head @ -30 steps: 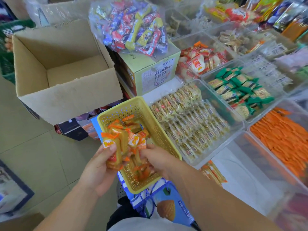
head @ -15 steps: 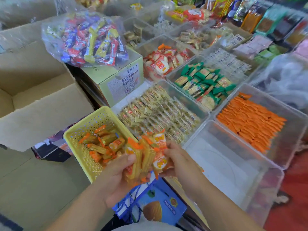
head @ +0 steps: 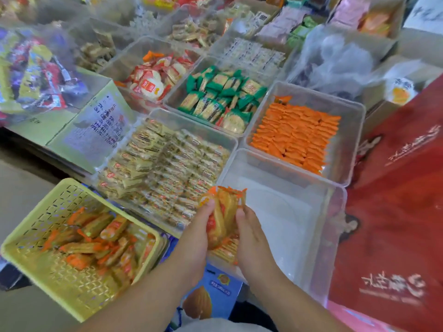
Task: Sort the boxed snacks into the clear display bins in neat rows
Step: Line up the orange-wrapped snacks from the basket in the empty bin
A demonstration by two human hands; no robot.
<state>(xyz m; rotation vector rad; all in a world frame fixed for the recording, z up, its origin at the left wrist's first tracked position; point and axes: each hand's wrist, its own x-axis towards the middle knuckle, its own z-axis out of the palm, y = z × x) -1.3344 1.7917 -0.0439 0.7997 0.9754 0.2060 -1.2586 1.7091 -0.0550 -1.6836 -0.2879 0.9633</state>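
Between yellow basket (head: 36,238) and clear bin (head: 335,236), hands clasp snack packets (head: 224,212).

Orange-wrapped snack bundle (head: 224,218) over empty bin (head: 333,236)

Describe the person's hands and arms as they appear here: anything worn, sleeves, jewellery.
Both forearms are bare up to the bottom edge of the picture, with no sleeves in view. The left hand and right hand wear no gloves; no rings, watch or bracelets are visible. Fingernails look short and unpainted.
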